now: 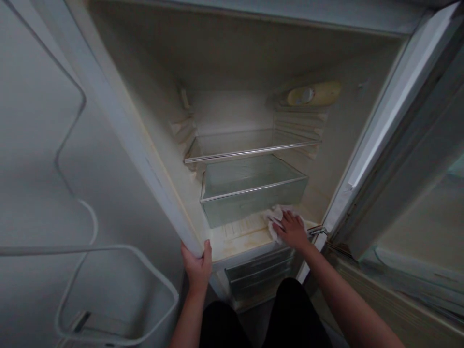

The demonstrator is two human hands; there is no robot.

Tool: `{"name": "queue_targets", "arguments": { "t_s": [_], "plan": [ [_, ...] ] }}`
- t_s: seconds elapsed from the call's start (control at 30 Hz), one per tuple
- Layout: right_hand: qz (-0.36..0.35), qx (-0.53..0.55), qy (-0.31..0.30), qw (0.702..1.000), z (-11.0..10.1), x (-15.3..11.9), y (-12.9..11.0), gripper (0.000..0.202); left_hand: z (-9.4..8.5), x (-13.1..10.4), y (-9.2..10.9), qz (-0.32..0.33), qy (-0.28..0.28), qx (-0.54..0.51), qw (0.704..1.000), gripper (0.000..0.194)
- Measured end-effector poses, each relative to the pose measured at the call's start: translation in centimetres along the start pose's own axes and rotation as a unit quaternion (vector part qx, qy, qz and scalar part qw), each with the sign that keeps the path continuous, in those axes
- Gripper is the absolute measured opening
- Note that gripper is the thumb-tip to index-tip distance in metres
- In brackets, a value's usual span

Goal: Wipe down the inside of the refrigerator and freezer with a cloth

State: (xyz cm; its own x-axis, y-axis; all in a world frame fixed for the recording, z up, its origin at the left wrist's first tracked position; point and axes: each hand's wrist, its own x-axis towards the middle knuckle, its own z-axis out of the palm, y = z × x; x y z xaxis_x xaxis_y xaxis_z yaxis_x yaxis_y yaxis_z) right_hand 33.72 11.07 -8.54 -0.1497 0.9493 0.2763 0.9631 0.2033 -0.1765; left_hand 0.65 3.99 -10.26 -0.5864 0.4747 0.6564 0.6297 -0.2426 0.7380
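My right hand [293, 229] presses a crumpled white cloth or paper towel [274, 217] against the fridge floor [235, 244], near its right front corner. Brownish stains mark that floor left of the cloth. With my left hand [197, 265] I grip the left front edge of the fridge frame [194, 244], thumb on the inner side and fingers around the outside. Behind the cloth stands a clear drawer [250, 205], and above it a glass shelf [250, 145] spans the compartment.
A yellowish thermostat and lamp housing [315, 94] sits on the upper right wall. The fridge door [409, 193] stands open at the right. Below is a lower compartment with a drawer [261, 275]. A white cable [137, 251] loops at the left; my knees [295, 309] are in front.
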Motion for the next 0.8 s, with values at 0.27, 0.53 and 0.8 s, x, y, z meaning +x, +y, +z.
{"name": "queue_targets", "arguments": {
  "t_s": [0.27, 0.53, 0.8],
  "plan": [
    [0.066, -0.041, 0.105, 0.991, -0.3, 0.4, 4.7, 0.053, -0.2, -0.2, 0.4, -0.014, 0.0, 0.011, 1.0, 0.072],
    [0.09, -0.089, 0.104, 0.986, 0.5, -0.5, 2.9, 0.057, 0.2, -0.2, -0.8, -0.023, -0.006, -0.005, 1.0, 0.077],
    [0.119, -0.08, 0.071, 0.987, 0.2, -1.4, -0.7, 0.061, -0.1, -0.2, 0.6, -0.032, 0.006, 0.033, 0.999, 0.077]
  ]
}}
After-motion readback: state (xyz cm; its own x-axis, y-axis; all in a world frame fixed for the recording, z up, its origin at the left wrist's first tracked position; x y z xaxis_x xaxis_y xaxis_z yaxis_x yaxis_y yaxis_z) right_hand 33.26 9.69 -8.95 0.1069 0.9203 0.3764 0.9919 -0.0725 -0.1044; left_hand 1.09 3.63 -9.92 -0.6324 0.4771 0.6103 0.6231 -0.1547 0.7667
